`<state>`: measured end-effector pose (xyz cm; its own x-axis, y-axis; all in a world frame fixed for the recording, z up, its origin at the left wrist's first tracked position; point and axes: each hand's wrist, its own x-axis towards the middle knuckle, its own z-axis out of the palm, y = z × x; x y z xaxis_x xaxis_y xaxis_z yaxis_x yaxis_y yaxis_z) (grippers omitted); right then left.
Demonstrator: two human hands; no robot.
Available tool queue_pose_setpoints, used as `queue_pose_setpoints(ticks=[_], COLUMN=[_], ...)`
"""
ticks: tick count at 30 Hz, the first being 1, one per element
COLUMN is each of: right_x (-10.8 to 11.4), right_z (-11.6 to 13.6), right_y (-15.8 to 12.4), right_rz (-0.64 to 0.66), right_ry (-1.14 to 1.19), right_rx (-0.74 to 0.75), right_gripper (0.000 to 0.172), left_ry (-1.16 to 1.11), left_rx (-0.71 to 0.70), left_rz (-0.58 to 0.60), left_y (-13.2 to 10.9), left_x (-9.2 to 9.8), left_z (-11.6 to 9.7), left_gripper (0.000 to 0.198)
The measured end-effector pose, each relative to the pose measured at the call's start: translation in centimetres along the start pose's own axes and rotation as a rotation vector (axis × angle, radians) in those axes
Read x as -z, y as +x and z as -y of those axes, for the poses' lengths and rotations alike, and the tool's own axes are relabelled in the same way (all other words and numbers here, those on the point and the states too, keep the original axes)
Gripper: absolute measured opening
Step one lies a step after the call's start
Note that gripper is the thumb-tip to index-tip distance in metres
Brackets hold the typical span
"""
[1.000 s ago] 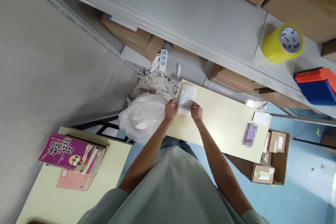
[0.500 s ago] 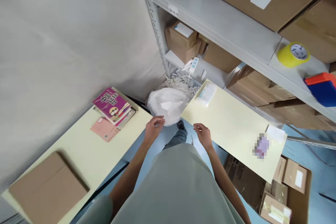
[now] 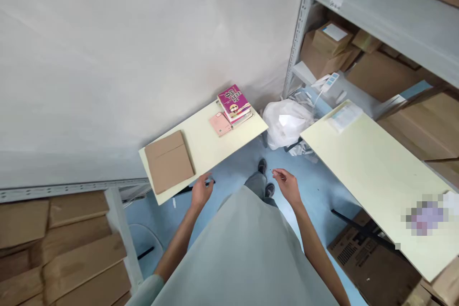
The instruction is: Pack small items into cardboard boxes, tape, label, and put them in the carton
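While both hands hang low in front of the pale green shirt point(image 3: 244, 258), neither has anything in it. The left hand point(image 3: 201, 192) is loosely spread, fingers a little curled, right at the near edge of the small cream table point(image 3: 201, 146). Just beyond those fingers and slightly to their left, the flat cardboard box point(image 3: 168, 161) lies on the table top, untouched. The right hand point(image 3: 288, 186) floats over the blue floor point(image 3: 315, 191), fingers relaxed and apart, pinching nothing I can make out. Farther out from the left hand sits a stack of books point(image 3: 234, 103), with a pink booklet point(image 3: 220, 124) touching it. Beyond the right hand is a white plastic bag point(image 3: 287, 122), and to that hand's right runs the long table point(image 3: 376, 177), a paper packet point(image 3: 344, 115) at its far end.
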<state>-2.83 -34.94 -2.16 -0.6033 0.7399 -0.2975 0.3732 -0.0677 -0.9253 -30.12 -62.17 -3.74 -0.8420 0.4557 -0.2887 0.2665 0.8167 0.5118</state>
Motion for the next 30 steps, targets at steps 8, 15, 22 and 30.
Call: queue_pose_setpoints(ticks=[8, 15, 22, 30], right_x=[-6.4, -16.0, -32.2, -44.7], right_z=[0.2, 1.9, 2.9, 3.1], right_y=[-1.7, -0.8, 1.9, 5.0], right_rz=[0.123, 0.309, 0.453, 0.319], right_ry=[-0.117, -0.208, -0.415, -0.592], right_rx=[-0.004, 0.054, 0.007, -0.068], right_gripper=[0.038, 0.033, 0.026, 0.037], left_ry=[0.205, 0.053, -0.160, -0.319], left_rx=[0.161, 0.259, 0.367, 0.335], left_rz=[-0.044, -0.142, -0.215, -0.163], left_y=[0.3, 2.7, 7.1, 7.5], left_x=[3.6, 6.4, 10.1, 9.1], left_z=[11.5, 19.0, 27.2, 30.0], left_gripper=[0.061, 0.059, 0.054, 0.063])
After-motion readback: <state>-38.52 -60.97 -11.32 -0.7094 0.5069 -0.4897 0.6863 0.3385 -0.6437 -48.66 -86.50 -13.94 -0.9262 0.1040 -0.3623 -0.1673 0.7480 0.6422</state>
